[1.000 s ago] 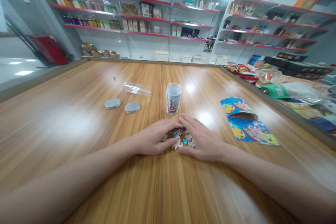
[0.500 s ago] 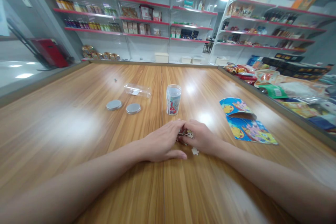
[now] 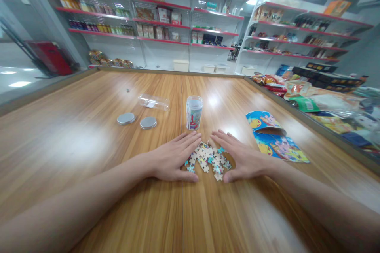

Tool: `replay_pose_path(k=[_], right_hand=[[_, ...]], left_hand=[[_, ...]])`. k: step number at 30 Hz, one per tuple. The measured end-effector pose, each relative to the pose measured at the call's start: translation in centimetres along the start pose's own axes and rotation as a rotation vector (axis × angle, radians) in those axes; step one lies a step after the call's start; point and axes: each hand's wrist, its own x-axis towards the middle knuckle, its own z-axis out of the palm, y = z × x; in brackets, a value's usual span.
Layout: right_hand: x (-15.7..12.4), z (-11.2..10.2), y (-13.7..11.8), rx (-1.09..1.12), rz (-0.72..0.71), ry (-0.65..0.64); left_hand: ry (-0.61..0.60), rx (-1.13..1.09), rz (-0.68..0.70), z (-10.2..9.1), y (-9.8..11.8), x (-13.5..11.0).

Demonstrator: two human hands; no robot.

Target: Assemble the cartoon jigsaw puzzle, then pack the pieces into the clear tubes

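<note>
L hand [image 3: 172, 160] & R hand [image 3: 249, 160] rest on either side of a loose pile of puzzle pcs [image 3: 204, 153] on the wood table [image 3: 213, 221]. Fingers of both are open, thumbs held apart; can't tell which pcs they touch, if any. Most pcs show pale, a few blue. Printed cup [image 3: 194, 115] stands upright just beyond the pile. Two metal lids [image 3: 148, 123] & a clear tube [image 3: 158, 103] on its side lie to the left; blue pic card [image 3: 279, 150] lies right, nr R forearm.
</note>
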Motion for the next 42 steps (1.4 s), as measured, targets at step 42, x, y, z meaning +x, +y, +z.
replay_pose_path(k=[42], right_hand=[[3.9,3.7,-3.2,0.120,0.026,0.341]], left_hand=[[0.297,-0.122,-0.116,0.9,1.1,1.4]])
